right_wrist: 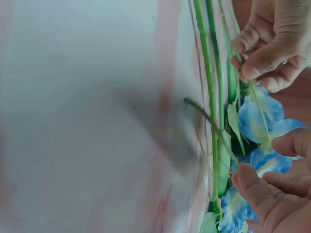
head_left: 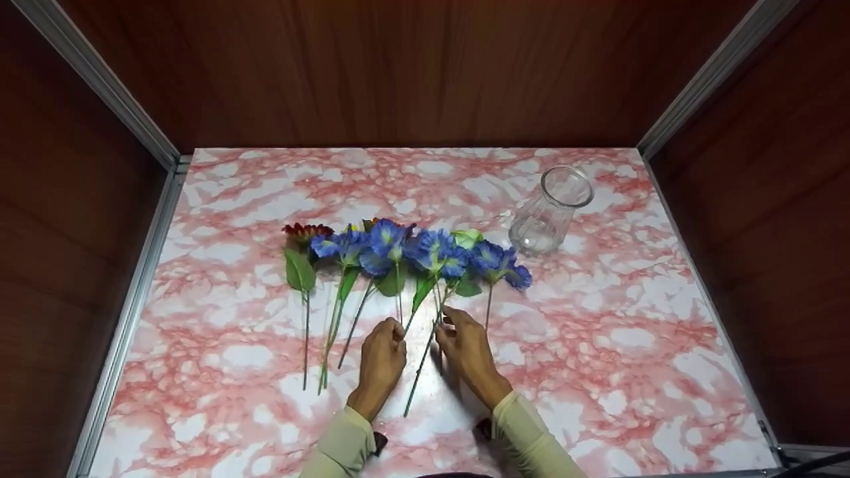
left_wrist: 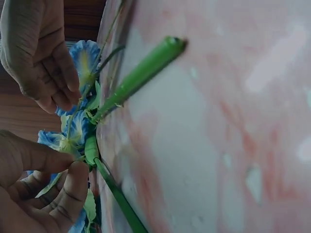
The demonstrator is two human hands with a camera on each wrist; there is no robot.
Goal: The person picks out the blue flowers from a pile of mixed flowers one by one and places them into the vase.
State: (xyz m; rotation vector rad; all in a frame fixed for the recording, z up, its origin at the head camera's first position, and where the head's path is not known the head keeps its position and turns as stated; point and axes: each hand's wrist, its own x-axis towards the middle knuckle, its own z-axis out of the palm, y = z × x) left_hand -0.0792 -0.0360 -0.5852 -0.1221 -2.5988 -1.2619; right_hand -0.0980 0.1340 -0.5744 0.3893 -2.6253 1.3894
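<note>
Fingers of the left hand (head_left: 382, 355) are drawn narrow, thumb and forefinger pinching a thin stem (right_wrist: 259, 106); those of the right hand (head_left: 468, 345) also close to a narrow pinch, on a green stem (right_wrist: 214, 127). Which blossom each of these carries I cannot tell, as they cross among the others.

Blue flowers (head_left: 435, 252) lie in a row across the middle of the table (head_left: 252, 425), just beyond the hands, heads toward the back and most stems toward the person. At the left end of the row is a dark red flower (head_left: 307, 232) with a broad green leaf (head_left: 300, 269); a pale green flower (head_left: 469, 237) shows behind the blue ones, toward the right.

Red-pink and white marbling covers the tabletop, with a soft sheen between the hands. Near the right end of the row, farther back, a clear glass vase (head_left: 541, 226) stands upright.

Dark brown wood-grain panels (head_left: 398, 73) wall the space at the back and both sides, with grey metal rails (head_left: 106, 86) running along the corners. Pale sleeves (head_left: 531, 431) reach in from the near edge, and a black cable (head_left: 813, 465) crosses the bottom right corner.
</note>
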